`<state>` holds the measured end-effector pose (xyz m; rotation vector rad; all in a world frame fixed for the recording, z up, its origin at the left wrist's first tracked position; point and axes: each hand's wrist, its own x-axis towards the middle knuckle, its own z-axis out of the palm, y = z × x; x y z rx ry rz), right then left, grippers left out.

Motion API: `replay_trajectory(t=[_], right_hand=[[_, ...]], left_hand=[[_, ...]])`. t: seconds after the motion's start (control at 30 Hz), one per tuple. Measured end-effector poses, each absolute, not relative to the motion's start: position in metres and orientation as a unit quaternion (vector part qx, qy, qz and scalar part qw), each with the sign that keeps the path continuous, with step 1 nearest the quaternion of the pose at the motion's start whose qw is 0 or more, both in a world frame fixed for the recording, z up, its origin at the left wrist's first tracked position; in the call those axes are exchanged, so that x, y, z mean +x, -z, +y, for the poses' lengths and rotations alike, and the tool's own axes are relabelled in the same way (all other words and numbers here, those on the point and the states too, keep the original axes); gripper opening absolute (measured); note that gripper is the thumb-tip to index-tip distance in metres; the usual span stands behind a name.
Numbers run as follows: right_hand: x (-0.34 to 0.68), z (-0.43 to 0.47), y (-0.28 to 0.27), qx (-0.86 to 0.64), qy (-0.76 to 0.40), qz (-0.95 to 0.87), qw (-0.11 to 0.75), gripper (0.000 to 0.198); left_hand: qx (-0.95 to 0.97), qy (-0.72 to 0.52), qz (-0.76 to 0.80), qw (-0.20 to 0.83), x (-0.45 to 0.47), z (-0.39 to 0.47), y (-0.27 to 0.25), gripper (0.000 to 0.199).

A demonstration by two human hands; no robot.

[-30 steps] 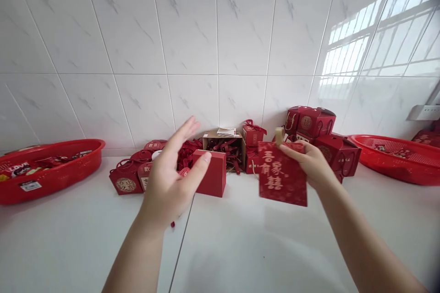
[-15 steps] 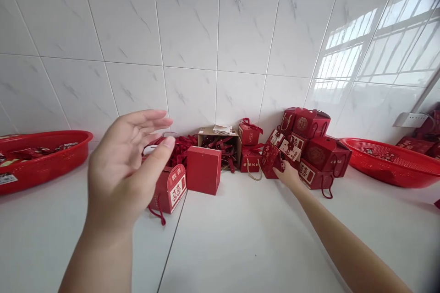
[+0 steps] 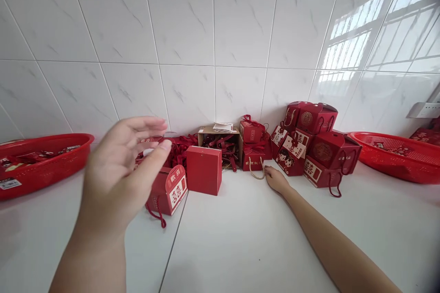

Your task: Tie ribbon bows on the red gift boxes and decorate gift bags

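My left hand (image 3: 117, 174) is raised in the near left, fingers apart and holding nothing. Behind it stands a red gift box (image 3: 170, 190) with white double-happiness panels and a red cord. Beside that is a plain red box (image 3: 204, 170), upright. My right hand (image 3: 277, 180) rests low over the counter with its fingers curled in at the gold rope handle (image 3: 256, 175) of a small red gift box (image 3: 252, 161). A second small box with a red bow (image 3: 251, 132) sits on top of that one. The right fingertips are partly hidden.
Red gift boxes (image 3: 321, 149) are stacked at the right. An open cardboard carton (image 3: 239, 146) holds red ribbons, with white cards (image 3: 223, 127) on it. Red plastic baskets stand at the left (image 3: 51, 169) and right (image 3: 395, 165). A tiled wall (image 3: 187, 96) backs the white counter (image 3: 223, 238).
My right hand has moved left from the dark red patterned box it held by the stack to the gold rope handle. That box no longer shows there. My left hand stays raised, open.
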<state>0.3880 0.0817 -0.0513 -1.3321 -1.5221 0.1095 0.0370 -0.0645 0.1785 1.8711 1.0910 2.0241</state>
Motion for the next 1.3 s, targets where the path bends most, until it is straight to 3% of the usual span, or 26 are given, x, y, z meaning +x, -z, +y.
replay_trajectory(t=[0.2, 0.33, 0.43, 0.5, 0.57, 0.67, 0.9, 0.97, 1.1, 1.23, 1.3], right_hand=[[0.361, 0.062, -0.040, -0.556, -0.009, -0.561, 0.613, 0.038], [0.299, 0.043, -0.092, -0.469, -0.065, -0.641, 0.604, 0.044], [0.244, 0.046, -0.087, -0.398, -0.170, -0.705, 0.561, 0.085], [0.214, 0.057, -0.067, -0.397, -0.273, -0.654, 0.583, 0.107], [0.195, 0.069, -0.046, -0.407, -0.342, -0.582, 0.615, 0.102], [0.191, 0.076, -0.035, -0.399, -0.354, -0.538, 0.652, 0.082], [0.220, 0.026, -0.104, -0.271, -0.357, -0.570, 0.689, 0.069], [0.221, 0.007, -0.118, -0.231, -0.366, -0.604, 0.669, 0.064], [0.214, -0.015, -0.127, -0.195, -0.334, -0.630, 0.674, 0.049], [0.204, -0.015, -0.121, -0.205, -0.296, -0.597, 0.717, 0.049], [0.202, -0.003, -0.116, -0.249, -0.270, -0.583, 0.725, 0.045]], left_hand=[[0.627, -0.589, 0.496, 0.118, 0.025, -0.050, -0.174, 0.025], [0.628, -0.583, 0.503, 0.113, 0.018, -0.046, -0.172, 0.029], [0.614, -0.592, 0.507, 0.122, 0.017, -0.050, -0.174, 0.029], [0.604, -0.598, 0.512, 0.126, 0.017, -0.055, -0.178, 0.029], [0.595, -0.598, 0.522, 0.129, 0.017, -0.059, -0.181, 0.030], [0.584, -0.593, 0.536, 0.140, 0.014, -0.055, -0.181, 0.032], [0.630, -0.563, 0.498, 0.193, 0.025, -0.022, -0.156, 0.054], [0.653, -0.565, 0.456, 0.214, 0.033, -0.024, -0.154, 0.050], [0.663, -0.607, 0.375, 0.224, 0.048, -0.036, -0.157, 0.020], [0.626, -0.620, 0.363, 0.303, 0.057, -0.036, -0.154, 0.026], [0.607, -0.628, 0.390, 0.292, 0.056, -0.032, -0.152, 0.029]])
